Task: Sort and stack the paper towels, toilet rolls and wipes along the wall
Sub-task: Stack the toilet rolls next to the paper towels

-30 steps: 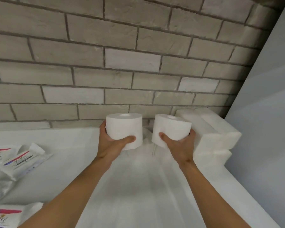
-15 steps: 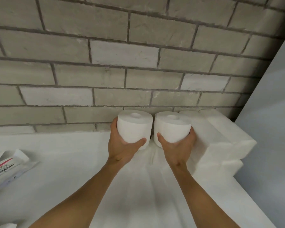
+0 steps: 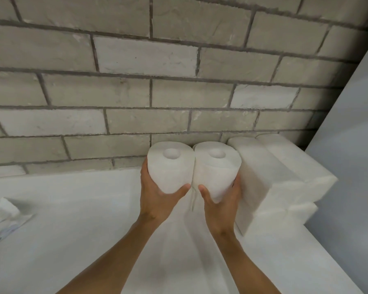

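Left roll (image 3: 170, 166) touches right roll (image 3: 216, 168), at wall (image 3: 136, 92).
Left hand (image 3: 157, 198), right hand (image 3: 221, 202) grip one each; towel stack (image 3: 274, 177) right, wipes (image 3: 0, 219) left.

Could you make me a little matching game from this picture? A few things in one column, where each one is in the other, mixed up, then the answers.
Things:
1. left toilet roll
2. right toilet roll
3. paper towels
4. wipes packet

Places:
A. lying at the far left edge of the view
B. gripped in the right hand
C. stacked at the far right
D. gripped in the left hand

Pairs: 1-D, 2-B, 3-C, 4-A.
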Action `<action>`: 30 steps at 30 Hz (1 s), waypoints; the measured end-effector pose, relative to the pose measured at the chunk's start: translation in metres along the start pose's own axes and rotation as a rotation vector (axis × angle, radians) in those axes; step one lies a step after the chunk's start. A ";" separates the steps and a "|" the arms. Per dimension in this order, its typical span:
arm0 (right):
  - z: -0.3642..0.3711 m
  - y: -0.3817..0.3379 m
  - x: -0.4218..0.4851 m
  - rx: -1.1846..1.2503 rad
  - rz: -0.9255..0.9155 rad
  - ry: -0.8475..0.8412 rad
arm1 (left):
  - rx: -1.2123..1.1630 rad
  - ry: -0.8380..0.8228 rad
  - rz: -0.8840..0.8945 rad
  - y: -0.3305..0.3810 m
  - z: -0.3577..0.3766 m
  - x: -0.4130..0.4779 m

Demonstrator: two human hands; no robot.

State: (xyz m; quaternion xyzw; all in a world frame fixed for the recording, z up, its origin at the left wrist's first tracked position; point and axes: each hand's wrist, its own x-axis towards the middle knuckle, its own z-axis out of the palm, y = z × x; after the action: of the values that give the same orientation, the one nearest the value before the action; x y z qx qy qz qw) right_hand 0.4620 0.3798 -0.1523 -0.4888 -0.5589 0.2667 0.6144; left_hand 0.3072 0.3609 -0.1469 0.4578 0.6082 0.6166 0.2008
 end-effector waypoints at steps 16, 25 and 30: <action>0.006 0.012 0.003 -0.131 0.122 0.018 | 0.197 -0.036 -0.174 0.007 -0.003 -0.015; -0.002 -0.008 -0.027 -0.104 0.249 -0.006 | 0.228 -0.140 -0.287 0.026 -0.032 -0.032; -0.005 -0.045 -0.063 -0.093 0.236 -0.076 | 0.231 -0.148 -0.240 0.047 -0.074 -0.057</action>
State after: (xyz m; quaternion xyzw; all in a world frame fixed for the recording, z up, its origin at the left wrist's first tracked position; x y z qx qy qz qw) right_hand 0.4427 0.3065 -0.1384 -0.5686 -0.5323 0.3293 0.5337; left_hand 0.2900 0.2650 -0.1098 0.4462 0.7087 0.4789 0.2631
